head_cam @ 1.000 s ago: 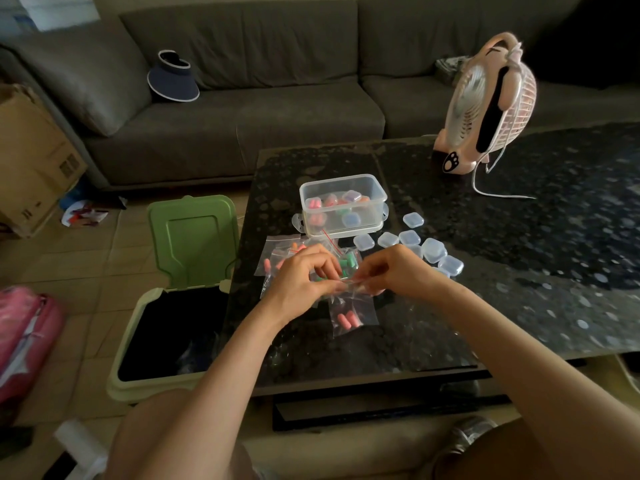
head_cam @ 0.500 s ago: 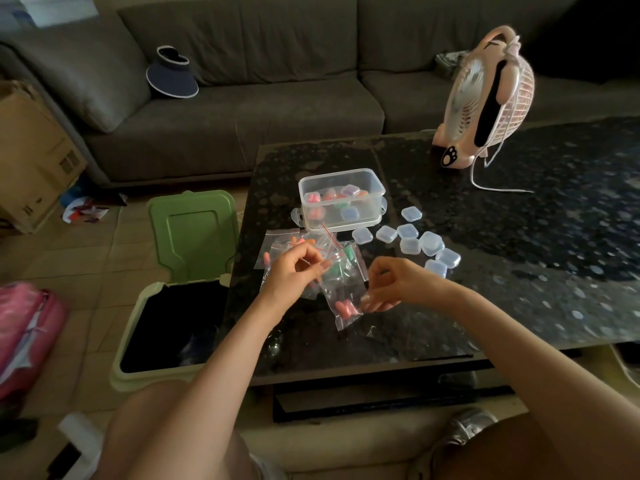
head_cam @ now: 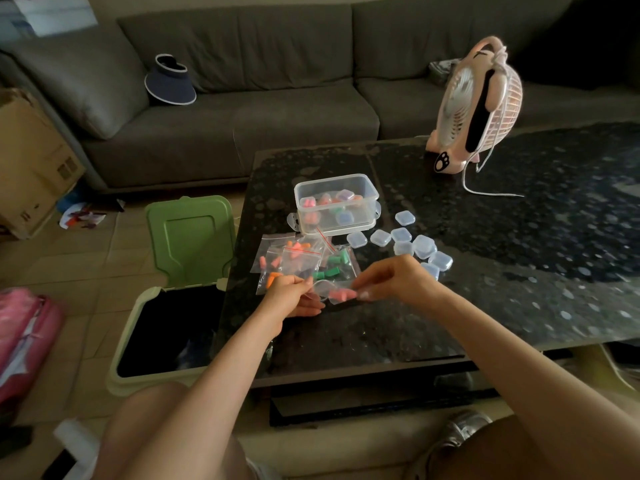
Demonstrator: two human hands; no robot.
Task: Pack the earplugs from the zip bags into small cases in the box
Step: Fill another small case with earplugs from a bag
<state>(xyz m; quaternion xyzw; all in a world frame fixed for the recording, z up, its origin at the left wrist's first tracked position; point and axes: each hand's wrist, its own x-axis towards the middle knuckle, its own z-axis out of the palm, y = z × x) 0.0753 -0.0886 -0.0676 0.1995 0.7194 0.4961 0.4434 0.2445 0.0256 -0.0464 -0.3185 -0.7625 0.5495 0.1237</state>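
The zip bag [head_cam: 325,289] of pink earplugs [head_cam: 342,294] hangs just above the desk [head_cam: 346,341], stretched between your hands. The fingers of your left hand [head_cam: 293,297] pinch one end and those of your right hand [head_cam: 398,278] pinch the other, so both sets are clamped on the film. Blur hides whether the seal has parted.

Hazards, as judged:
- If the seal gives suddenly, earplugs may spring out and roll off the desk.
- The open bin [head_cam: 166,334] lies left of and below your left fingers and would swallow any that fall.
- The thin film may slip from either pinch.
- Your right wrist sits close to the empty small cases [head_cam: 415,245] just beyond your right fingers, and a jerk could scatter them.
- The other zip bags [head_cam: 298,258] lie overlapped just beyond your left fingers, with the box [head_cam: 336,183] past them.

No writing is legible. The carton [head_cam: 31,161] far left of your fingers bears marks too small to read. The fan [head_cam: 478,109], well beyond your right fingers, shows a paw print only.
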